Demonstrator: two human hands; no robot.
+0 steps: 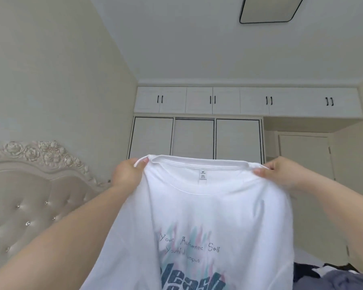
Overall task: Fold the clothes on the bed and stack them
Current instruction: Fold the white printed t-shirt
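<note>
A white T-shirt (214, 208) with blue and pink print and dark lettering hangs in the air in front of me, its collar and neck label at the top. My left hand (127, 173) pinches the shirt's left shoulder beside the collar. My right hand (281, 174) pinches the right shoulder at the same height. The shirt's lower part runs out of the frame at the bottom. It hides most of the bed.
A tufted headboard (29, 197) with carved roses stands at the left. Dark and grey-blue clothes (331, 275) lie at the bottom right. A white wardrobe (194, 137) with sliding doors and upper cabinets fills the far wall, with a door (304, 155) to its right.
</note>
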